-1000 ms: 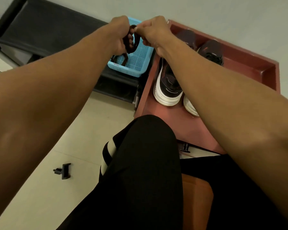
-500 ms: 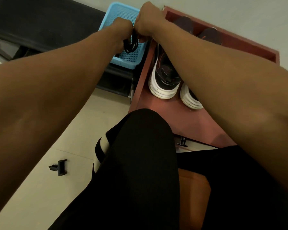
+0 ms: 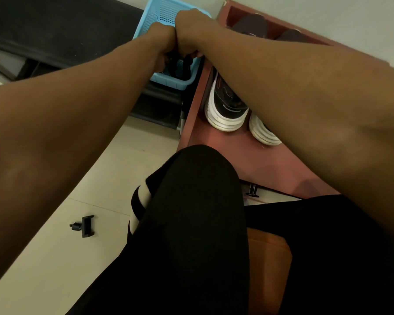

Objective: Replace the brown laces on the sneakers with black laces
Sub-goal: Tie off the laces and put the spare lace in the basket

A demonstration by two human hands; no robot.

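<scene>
Over the light-blue perforated plastic basket (image 3: 168, 80) at the far side, both hands clench one dark bundle of shoelaces (image 3: 177, 64).

My left hand (image 3: 162, 42) and right hand (image 3: 189, 30) sit knuckle to knuckle, fingers curled down around the bundle, which hangs just inside the basket. From this feed I cannot tell whether it is the brown set or the black. The black sneakers with white soles (image 3: 225, 105) stand to the right on the reddish-brown table (image 3: 237, 160), partly hidden under my right forearm. I judge the laces light, limp and quick to tangle, stiff only at their tips. I would pinch one tip and draw the lace out gently, since tugging at the middle of the bundle could tighten any knot.
</scene>
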